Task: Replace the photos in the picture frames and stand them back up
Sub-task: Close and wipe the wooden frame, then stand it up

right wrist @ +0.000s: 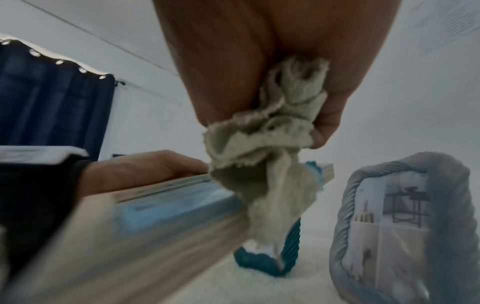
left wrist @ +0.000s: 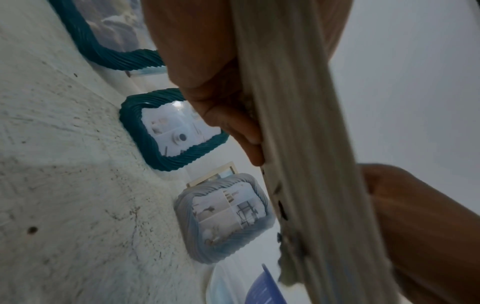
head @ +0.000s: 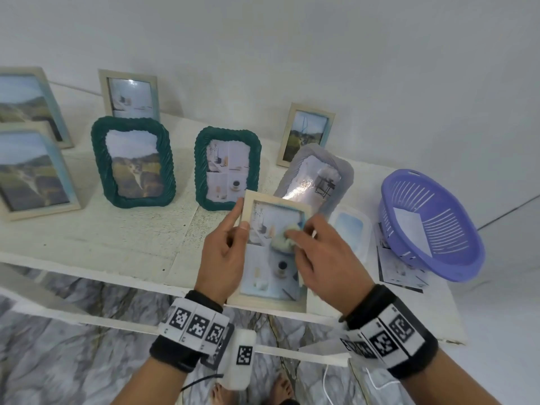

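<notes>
A cream wooden picture frame (head: 271, 276) with an interior-scene photo is tilted up over the table's front edge. My left hand (head: 230, 229) grips its left edge, thumb on the front and fingers behind. My right hand (head: 309, 244) pinches a crumpled pale cloth (head: 285, 239) and presses it against the upper part of the glass. In the left wrist view the frame's side (left wrist: 298, 144) runs past my fingers (left wrist: 233, 123). The right wrist view shows the cloth (right wrist: 267, 144) bunched in my fingertips above the frame (right wrist: 155, 205).
On the white table (head: 117, 238) stand two teal frames (head: 133, 162) (head: 228, 168), a grey frame (head: 317, 176) just behind my hands, and cream frames at the back (head: 130, 95) (head: 306, 133) and left (head: 32, 171). A purple basket (head: 429, 223) lies tipped on loose photos (head: 400, 273) at the right.
</notes>
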Demonstrator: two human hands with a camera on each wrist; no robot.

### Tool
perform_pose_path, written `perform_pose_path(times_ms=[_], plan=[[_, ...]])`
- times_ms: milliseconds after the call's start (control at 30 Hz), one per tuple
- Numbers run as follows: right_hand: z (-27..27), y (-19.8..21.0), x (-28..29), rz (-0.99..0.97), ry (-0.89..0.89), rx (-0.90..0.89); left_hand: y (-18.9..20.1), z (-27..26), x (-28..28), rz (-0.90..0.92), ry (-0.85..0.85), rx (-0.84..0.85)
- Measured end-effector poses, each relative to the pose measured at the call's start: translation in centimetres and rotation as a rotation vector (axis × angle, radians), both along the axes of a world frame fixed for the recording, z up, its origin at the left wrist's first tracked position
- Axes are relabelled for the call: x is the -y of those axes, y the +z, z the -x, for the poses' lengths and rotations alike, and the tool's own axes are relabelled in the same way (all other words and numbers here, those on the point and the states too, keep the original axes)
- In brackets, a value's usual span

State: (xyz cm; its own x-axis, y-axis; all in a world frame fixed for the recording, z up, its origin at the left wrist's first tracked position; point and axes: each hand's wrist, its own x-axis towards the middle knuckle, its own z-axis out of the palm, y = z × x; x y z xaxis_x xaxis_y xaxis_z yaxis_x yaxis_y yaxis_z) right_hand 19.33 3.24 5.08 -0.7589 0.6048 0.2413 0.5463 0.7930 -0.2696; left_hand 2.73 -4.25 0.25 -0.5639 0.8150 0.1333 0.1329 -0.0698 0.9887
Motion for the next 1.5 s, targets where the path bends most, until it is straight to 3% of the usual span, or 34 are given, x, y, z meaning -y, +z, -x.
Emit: perform_pose_path(times_ms=[67, 167, 400, 533, 667, 800, 967, 1100, 1200, 1300, 1500], plan=[[0.9, 0.3, -0.7, -0.031, -0.063, -0.089, 0.1, -0.7, 0.2, -0.006, -0.018, -0.018], [1.8, 0.4, -0.2, -0.006, -0.001, -0.118, -0.2, -0.9, 0.3, 0.000, -0.008, -0.018], [0.4, -0.7, 2.1, 0.225, 0.295, -0.002, -0.7, 0.0, 0.4, 0.010, -0.012, -0.054], [-1.5, -0.7, 2.5, 0.317, 0.321, 0.069, -0.7, -0.2, 0.3, 0.015, -0.014, -0.042], [-3.7, 0.8, 1.1, 0.359, 0.114, -0.125, -1.6, 0.1, 0.1, 0.042, -0.019, 0.005], [-5.6, 0.6, -1.5, 0.276, -0.313, -0.359, -2.0, 0.7, 0.1, 0.069, 0.000, 0.055], [-6.4, -3.0, -6.7, 0.133, -0.703, -0.047, -0.8, 0.7, 0.3, 0.043, 0.026, 0.073], [-4.8, -4.1, -9.3, 0.103, -0.751, 0.189, 0.3, 0.4, 0.5, 0.032, 0.028, 0.068], [-3.8, -5.1, -10.5, 0.194, -0.719, 0.314, 1.1, 0.4, 0.8, 0.028, 0.035, 0.054], [-3.3, -6.6, -11.2, 0.322, -0.706, 0.336, 1.1, 0.7, 0.9, 0.034, 0.049, 0.049], [-4.1, -7.5, -10.4, 0.316, -0.704, 0.209, 0.6, 1.4, 0.7, 0.039, 0.055, 0.091]])
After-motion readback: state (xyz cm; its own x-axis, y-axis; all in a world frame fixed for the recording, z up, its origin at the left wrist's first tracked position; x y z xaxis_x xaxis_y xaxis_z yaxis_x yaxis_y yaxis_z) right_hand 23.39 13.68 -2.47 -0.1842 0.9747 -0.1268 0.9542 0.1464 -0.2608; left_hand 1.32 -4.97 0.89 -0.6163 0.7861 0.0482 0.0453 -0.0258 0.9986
